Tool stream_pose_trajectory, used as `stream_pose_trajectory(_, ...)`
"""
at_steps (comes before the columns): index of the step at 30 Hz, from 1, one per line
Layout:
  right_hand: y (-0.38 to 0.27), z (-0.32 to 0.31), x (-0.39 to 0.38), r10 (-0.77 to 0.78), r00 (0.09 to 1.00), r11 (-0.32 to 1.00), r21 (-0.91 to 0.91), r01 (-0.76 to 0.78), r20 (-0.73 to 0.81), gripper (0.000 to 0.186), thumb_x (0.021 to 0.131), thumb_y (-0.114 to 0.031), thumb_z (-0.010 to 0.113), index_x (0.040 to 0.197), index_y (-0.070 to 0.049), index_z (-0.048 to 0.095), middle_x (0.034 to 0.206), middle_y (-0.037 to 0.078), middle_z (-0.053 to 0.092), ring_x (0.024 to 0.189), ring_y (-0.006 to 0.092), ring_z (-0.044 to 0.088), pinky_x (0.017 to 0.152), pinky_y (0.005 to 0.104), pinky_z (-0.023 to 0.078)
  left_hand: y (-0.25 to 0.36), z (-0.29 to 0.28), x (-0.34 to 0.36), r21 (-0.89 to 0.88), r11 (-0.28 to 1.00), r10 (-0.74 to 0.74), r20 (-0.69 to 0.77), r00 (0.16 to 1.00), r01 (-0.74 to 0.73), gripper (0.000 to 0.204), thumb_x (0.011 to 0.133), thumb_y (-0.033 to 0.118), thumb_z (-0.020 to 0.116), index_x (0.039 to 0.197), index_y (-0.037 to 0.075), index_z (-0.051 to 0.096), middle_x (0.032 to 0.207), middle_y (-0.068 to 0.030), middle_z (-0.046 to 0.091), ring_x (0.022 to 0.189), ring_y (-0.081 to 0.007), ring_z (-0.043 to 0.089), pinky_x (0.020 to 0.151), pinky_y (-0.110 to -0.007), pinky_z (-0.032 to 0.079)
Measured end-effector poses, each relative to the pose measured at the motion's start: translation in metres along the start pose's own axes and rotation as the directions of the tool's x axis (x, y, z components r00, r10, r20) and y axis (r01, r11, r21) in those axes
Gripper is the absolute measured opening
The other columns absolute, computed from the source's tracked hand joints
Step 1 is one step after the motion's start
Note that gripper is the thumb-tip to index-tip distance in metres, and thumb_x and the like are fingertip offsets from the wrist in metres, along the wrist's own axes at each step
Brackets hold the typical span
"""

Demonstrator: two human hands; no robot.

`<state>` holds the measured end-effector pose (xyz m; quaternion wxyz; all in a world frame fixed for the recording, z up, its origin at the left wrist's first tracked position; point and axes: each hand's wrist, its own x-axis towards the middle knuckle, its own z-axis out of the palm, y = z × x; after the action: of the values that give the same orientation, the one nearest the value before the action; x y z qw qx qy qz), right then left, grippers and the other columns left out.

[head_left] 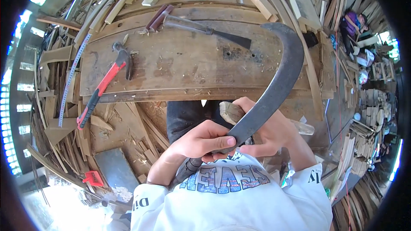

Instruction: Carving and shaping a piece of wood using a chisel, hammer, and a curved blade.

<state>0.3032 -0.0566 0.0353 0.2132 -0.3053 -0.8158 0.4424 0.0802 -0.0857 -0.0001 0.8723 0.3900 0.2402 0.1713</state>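
A large curved sickle [280, 75] with a dark blade sweeps up and to the right over the bench, its tip bending back left. My left hand [205, 139] is closed around the base of the blade, thumb lying on the flat; the dark handle [188, 169] runs down past the wrist against the white shirt. Behind the blade, my right hand [267, 130] is closed around a piece of wood [231, 112] whose blunt, pale end sticks out beside the fingers. The blade partly hides this hand. A pale, translucent rod end [303, 127] shows beyond the right wrist.
On the wooden bench [171, 72] lie a red-and-black claw hammer [107, 79], a chisel [209, 31] with a clear handle, and two dark red handles [159, 18]. A measuring tape [73, 75] stretches along the left. Wood strips surround the bench; a person [353, 23] is at far right.
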Motion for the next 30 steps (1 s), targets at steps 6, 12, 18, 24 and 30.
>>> stream_pose_trajectory(6,0.008,0.006,-0.011,-0.002,0.998,0.992,-0.129,-0.006,-0.062,0.050,0.076,-0.058,0.068,0.086,-0.009,0.064,0.095,0.009,0.056,0.077,0.0285,0.054,0.067,0.0388,0.040,0.000,0.005,-0.002,0.012,1.000,0.020,-0.044,0.999,-0.019,0.030,0.098,0.026,0.055,0.090,-0.001,0.067,0.062,0.0026,0.054,0.048,-0.0019,0.044,0.040,-0.018,0.033)
stream_pose_trajectory(12,0.005,0.016,-0.018,-0.037,0.989,0.995,-0.101,0.023,-0.146,0.051,0.071,-0.058,0.074,0.084,-0.010,0.064,0.085,0.009,0.057,0.072,0.0285,0.055,0.063,0.0388,0.042,-0.004,0.013,-0.014,0.144,0.989,0.041,-0.082,0.996,-0.029,0.026,0.098,0.020,0.054,0.086,-0.001,0.065,0.060,0.0017,0.055,0.048,-0.0037,0.047,0.042,-0.020,0.035)
stream_pose_trajectory(18,0.005,-0.023,-0.077,0.376,0.820,0.925,0.229,-0.304,-0.431,0.032,0.079,-0.020,0.077,0.072,-0.006,0.050,0.060,-0.002,0.051,0.055,0.0071,0.044,0.049,0.0253,0.034,-0.014,-0.052,-0.101,0.080,0.792,0.512,-0.627,0.587,-0.605,0.035,0.095,0.028,0.052,0.073,0.002,0.046,0.045,-0.0055,0.038,0.029,-0.0111,0.032,0.023,-0.026,0.020)
stream_pose_trajectory(24,0.003,0.002,-0.027,0.448,0.889,0.880,0.224,-0.419,-0.096,0.029,0.074,-0.014,0.077,0.086,-0.002,0.054,0.064,0.004,0.048,0.056,0.0145,0.042,0.053,0.0302,0.037,0.012,0.006,-0.028,0.108,0.987,0.152,-0.366,0.918,-0.120,0.033,0.094,0.023,0.055,0.075,-0.004,0.062,0.054,-0.0015,0.052,0.041,-0.0057,0.042,0.037,-0.022,0.027)
stream_pose_trajectory(30,0.020,0.010,-0.008,0.234,0.922,0.712,0.591,-0.380,0.310,0.050,0.068,-0.018,0.082,0.101,-0.002,0.049,0.079,-0.003,0.046,0.068,0.0070,0.046,0.057,0.0249,0.037,0.003,0.008,0.005,0.043,0.999,0.030,0.003,1.000,-0.030,0.034,0.099,0.026,0.052,0.086,-0.003,0.063,0.062,0.0010,0.054,0.047,-0.0038,0.045,0.039,-0.019,0.032)
